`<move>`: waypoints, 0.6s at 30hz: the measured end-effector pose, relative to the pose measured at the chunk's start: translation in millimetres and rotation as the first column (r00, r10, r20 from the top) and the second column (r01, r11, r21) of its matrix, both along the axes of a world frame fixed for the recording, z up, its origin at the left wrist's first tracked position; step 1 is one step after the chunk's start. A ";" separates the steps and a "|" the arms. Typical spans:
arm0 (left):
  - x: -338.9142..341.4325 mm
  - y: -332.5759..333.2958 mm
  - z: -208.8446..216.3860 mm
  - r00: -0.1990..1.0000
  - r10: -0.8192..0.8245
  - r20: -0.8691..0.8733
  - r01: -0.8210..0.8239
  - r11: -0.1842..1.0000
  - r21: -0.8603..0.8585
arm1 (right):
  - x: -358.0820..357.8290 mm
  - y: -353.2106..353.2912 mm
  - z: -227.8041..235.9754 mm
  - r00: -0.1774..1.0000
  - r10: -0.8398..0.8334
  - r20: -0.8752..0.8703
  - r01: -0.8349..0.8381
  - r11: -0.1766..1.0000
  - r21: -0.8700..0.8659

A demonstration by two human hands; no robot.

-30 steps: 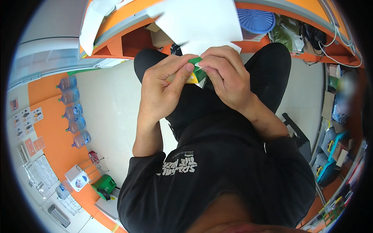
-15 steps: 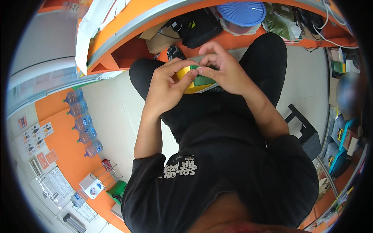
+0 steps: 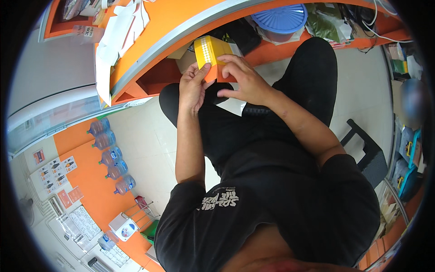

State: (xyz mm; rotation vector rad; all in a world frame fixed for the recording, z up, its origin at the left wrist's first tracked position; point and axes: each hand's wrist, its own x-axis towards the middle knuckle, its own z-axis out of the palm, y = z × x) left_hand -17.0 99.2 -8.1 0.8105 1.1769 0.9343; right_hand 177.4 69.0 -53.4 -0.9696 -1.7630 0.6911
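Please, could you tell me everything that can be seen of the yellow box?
The yellow box is a small, angular carton that looks like thin card. A line of white marks runs down its left face, and its near end is orange. It is held up, tilted, in front of the orange shelf unit. The left hand grips its lower left side, thumb on the face; the right hand has fingertips at its right side, thumb apart. Whether its flaps are closed cannot be told.

blue water jugs (image 3: pixel 117 169) line an orange wall (image 3: pixel 100 188), and a blue-lidded tub (image 3: pixel 279 19) sits in an orange shelf (image 3: pixel 267 54).
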 end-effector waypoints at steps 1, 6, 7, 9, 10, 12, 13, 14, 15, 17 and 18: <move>7.2 0.0 0.1 0.996 0.019 0.085 -0.019 1.000 -0.001 | -2.6 -1.3 -1.7 1.000 0.004 0.022 -0.004 1.000 0.005; 34.4 -5.7 -2.6 0.989 0.078 0.127 -0.101 0.978 0.182 | 4.2 13.8 -6.6 0.904 -0.113 -0.413 0.022 0.976 -0.219; 35.7 -4.4 -3.1 0.992 0.100 0.075 -0.114 0.970 0.215 | 6.2 15.9 -8.9 0.862 -0.115 -0.493 -0.037 0.957 -0.287; 37.9 -1.7 -5.0 0.989 0.147 -0.027 -0.134 0.951 0.280 | 10.4 21.0 -15.2 0.757 -0.140 -0.638 -0.170 0.901 -0.400; 37.0 -2.0 -9.9 0.981 0.161 -0.104 -0.120 0.938 0.326 | 11.6 21.4 -13.3 0.794 -0.135 -0.592 -0.130 0.914 -0.383; 35.3 -4.3 -21.8 0.948 0.198 -0.251 -0.079 0.907 0.414 | 12.7 19.7 -10.3 0.891 -0.124 -0.437 0.002 0.963 -0.270; 37.6 -6.6 -22.1 0.920 0.203 -0.336 -0.044 0.904 0.425 | 13.4 19.1 -6.1 0.927 -0.131 -0.352 0.061 0.978 -0.202; 40.1 -11.9 -21.7 0.885 0.208 -0.417 -0.008 0.901 0.433 | 14.0 17.4 -1.6 0.923 -0.130 -0.361 0.044 0.970 -0.238; 42.8 -15.2 -22.1 0.842 0.215 -0.495 0.028 0.898 0.438 | 14.2 15.1 3.9 0.920 -0.130 -0.371 0.025 0.962 -0.273; 46.6 -17.3 -25.6 0.864 0.226 -0.450 0.052 0.848 0.527 | 14.3 13.8 9.0 0.920 -0.117 -0.374 0.002 0.956 -0.294; 47.3 -18.2 -28.9 0.875 0.230 -0.426 0.062 0.820 0.569 | 14.7 13.9 8.7 0.925 -0.107 -0.366 0.000 0.960 -0.281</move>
